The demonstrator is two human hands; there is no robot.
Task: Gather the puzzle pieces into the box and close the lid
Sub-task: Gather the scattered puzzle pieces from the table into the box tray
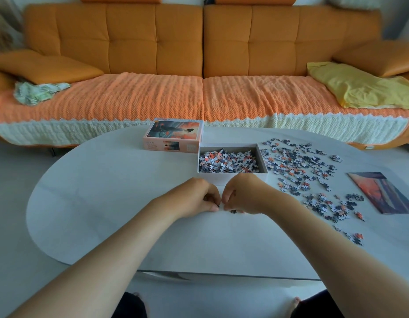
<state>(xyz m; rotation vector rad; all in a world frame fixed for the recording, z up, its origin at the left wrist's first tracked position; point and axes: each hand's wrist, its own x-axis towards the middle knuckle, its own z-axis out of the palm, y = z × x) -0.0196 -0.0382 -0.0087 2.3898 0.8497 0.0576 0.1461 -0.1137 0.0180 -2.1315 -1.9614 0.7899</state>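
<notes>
While our curled left hand (204, 198) and right hand (239, 195) pinch small dark cardboard puzzle pieces (233, 211), the open grey cardboard box (264, 160) lies just beyond both.

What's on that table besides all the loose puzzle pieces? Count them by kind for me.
Open box holding pieces: 1
Box lid: 1
Picture sheet: 1
Hands, left hand and right hand: 2
Total: 5

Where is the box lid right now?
In the head view, the box lid lies picture-side up at the table's far edge, just left of and behind the open box.
</notes>
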